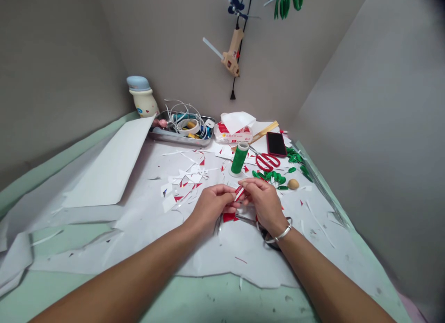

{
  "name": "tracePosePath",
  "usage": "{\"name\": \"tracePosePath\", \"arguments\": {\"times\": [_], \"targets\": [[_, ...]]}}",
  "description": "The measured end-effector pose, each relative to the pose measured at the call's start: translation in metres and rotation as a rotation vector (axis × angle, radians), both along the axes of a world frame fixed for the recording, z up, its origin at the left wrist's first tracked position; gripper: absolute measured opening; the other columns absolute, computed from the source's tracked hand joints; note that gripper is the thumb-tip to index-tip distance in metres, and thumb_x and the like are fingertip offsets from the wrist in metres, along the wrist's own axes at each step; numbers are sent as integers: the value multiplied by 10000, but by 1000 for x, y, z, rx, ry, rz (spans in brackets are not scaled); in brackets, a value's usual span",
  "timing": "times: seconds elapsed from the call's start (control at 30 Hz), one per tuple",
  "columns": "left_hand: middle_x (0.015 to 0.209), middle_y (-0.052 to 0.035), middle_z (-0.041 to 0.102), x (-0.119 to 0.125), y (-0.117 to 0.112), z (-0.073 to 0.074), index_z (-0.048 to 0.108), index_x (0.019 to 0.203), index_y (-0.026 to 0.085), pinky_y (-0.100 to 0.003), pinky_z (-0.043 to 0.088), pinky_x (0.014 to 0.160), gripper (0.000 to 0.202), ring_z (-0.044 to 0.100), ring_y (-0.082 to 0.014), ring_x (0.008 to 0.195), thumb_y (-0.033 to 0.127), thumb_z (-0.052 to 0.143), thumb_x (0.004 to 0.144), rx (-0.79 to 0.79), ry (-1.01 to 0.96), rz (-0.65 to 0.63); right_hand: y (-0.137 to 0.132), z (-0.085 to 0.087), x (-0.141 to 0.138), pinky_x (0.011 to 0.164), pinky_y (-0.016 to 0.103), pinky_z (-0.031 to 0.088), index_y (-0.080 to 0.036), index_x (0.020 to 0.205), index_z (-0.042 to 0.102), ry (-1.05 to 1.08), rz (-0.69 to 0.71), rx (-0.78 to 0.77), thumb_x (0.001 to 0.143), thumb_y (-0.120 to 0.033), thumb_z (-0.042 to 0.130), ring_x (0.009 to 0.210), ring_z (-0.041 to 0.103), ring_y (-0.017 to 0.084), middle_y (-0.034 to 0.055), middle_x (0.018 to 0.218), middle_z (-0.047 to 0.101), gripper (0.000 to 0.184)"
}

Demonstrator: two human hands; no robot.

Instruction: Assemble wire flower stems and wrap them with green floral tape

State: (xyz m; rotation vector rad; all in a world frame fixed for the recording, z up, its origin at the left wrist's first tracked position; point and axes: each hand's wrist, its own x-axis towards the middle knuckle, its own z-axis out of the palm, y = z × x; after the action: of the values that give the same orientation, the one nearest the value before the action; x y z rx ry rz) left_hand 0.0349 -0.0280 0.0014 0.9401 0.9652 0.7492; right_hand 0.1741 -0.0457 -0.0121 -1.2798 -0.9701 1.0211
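Note:
My left hand [210, 207] and my right hand [264, 200] meet above the white paper sheet [222, 253], and their fingertips pinch a small red-and-white paper strip [239, 193] between them. Just below my hands lie dark-handled scissors [252, 223], partly hidden by my right hand, beside a red paper scrap [228, 217]. Beyond my fingers stand a green thread spool [239, 158] and a cluster of green leaf-shaped pieces [274, 177]. Red-and-white paper scraps [184, 181] are scattered to the left.
Red-handled scissors [267, 161], a black phone [276, 143] and a tissue pack [233, 130] lie at the back. A metal tray of wires and tape [181, 136] sits beside a cream bottle [142, 98]. A hot glue gun [231, 52] hangs on the wall.

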Motion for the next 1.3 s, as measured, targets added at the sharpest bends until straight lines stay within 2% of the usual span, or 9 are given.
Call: {"name": "tracePosePath", "arguments": {"times": [0.27, 0.47, 0.67, 0.87, 1.07, 1.2, 1.3], "targets": [[704, -85, 691, 1, -1, 2, 625, 797, 109, -180, 545, 628, 69, 675, -131, 673, 120, 628, 728, -91, -41, 26, -2, 3, -1, 501, 231, 463, -176, 806, 714, -56, -18, -8, 756, -277, 605, 480, 564, 117, -6, 620, 659, 158], [795, -114, 713, -1, -1, 1, 653, 871, 107, -202, 560, 651, 126, 685, -142, 709, 143, 624, 754, -74, -50, -7, 0, 1, 0, 493, 230, 443, -171, 814, 707, -62, -36, -4, 755, -291, 610, 485, 534, 115, -12, 593, 633, 165], [752, -88, 716, -1, -2, 1, 654, 894, 129, -205, 563, 617, 147, 683, -135, 658, 115, 604, 756, -72, -5, -7, -1, 2, -1, 462, 212, 382, -170, 794, 701, -94, -76, 5, 743, -315, 626, 465, 474, 97, -27, 555, 599, 170], [714, -78, 703, 2, -3, 4, 657, 818, 116, -191, 555, 606, 104, 666, -116, 615, 83, 628, 724, -30, -7, 0, -1, 1, 0, 450, 216, 337, -179, 805, 694, -66, -40, -13, 750, -353, 623, 461, 452, 101, -41, 503, 559, 196], [730, -82, 704, 2, -3, 3, 643, 810, 119, -186, 546, 593, 109, 656, -108, 599, 86, 643, 706, -24, -17, 7, 0, -1, 1, 429, 221, 328, -168, 827, 693, -38, -10, -16, 744, -374, 629, 440, 432, 100, -26, 537, 581, 231], [783, -89, 709, 2, -3, 3, 635, 815, 118, -187, 546, 607, 115, 660, -109, 630, 81, 632, 706, -13, -27, 12, -1, -3, 2, 415, 216, 322, -164, 903, 679, 25, 43, -7, 780, -385, 589, 439, 459, 105, -20, 543, 582, 269], [724, -73, 699, 2, -3, 4, 627, 778, 118, -183, 539, 590, 87, 649, -102, 599, 70, 621, 705, -13, -27, 18, -1, -4, 3, 399, 211, 320, -178, 967, 648, 70, 53, -13, 803, -374, 542, 436, 479, 112, -24, 546, 590, 276]]}}
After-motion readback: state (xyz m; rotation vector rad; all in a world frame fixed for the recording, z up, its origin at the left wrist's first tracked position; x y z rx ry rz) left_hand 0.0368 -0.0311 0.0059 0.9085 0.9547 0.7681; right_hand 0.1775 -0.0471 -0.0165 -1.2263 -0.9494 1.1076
